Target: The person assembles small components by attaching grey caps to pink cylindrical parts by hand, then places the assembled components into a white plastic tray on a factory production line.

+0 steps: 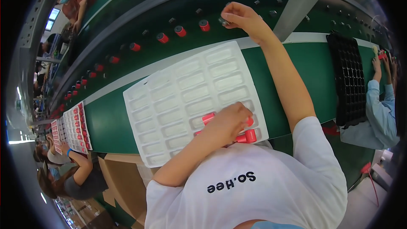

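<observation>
A white moulded tray (193, 89) with rows of oblong pockets lies in front of me, tilted on the green bench. Over its near right corner my left hand (231, 123) is closed, its curled fingers on a red cylinder (249, 121). Another red cylinder (208, 118) sits in a pocket beside that hand, and more red cylinders (246, 136) lie at the tray's near edge, partly behind my wrist. Farther off, above the green conveyor belt, my right hand (245, 19) pinches a small dark metallic piece (223, 21) between thumb and fingers.
Along the belt stand several red cylinders with dark tops (180, 31) and small metal pieces (199, 11). A grey post (303, 4) rises right of my right hand. A black tray (347, 78) and a co-worker are at right; filled white trays (76, 129), an open carton (123, 178) and co-workers at left.
</observation>
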